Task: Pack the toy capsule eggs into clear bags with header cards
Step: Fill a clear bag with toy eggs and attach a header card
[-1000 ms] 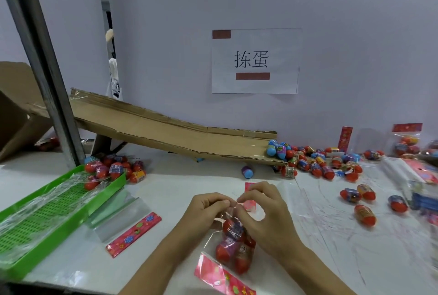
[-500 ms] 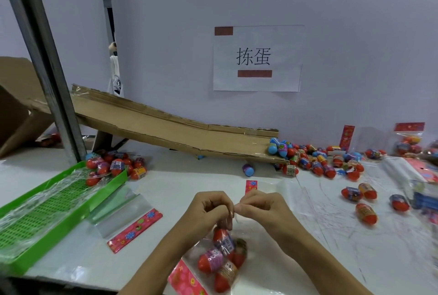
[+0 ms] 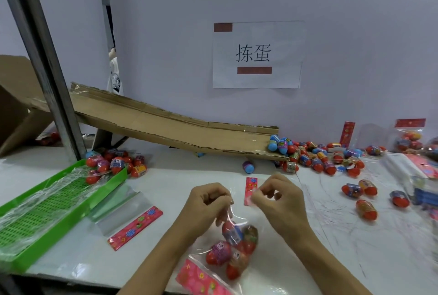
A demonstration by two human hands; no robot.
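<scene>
- Hands meet over the table (image 3: 180, 177) near the front edge, both on the mouth of a clear bag (image 3: 233, 245).
- Left hand (image 3: 208, 202): fingers curled, pinching the bag's top edge on its left side.
- Right hand (image 3: 277, 197): thumb and forefinger pinch the bag's other edge; remaining fingers curled loosely.
- Bag hangs slack between the hands and lies toward the viewer; several eggs (image 3: 232, 247) sit bunched inside, red and blue shells.
- Pink header card (image 3: 201, 279) is on the bag's near end, at the bottom edge of view.
- Second pink card (image 3: 250, 190) lies flat on the table, just behind the hands.
- Empty bag with card (image 3: 132, 226) lies left of the hands, beside a green tray (image 3: 47, 214) draped in plastic film.
- Loose eggs: heap (image 3: 315, 155) at the foot of a cardboard ramp (image 3: 166, 129), more scattered right, small pile (image 3: 116, 164) at the tray's far end.
- Filled bag (image 3: 409, 137) leans at the wall, far right.
- Paper sign (image 3: 257, 54) is on the wall.
</scene>
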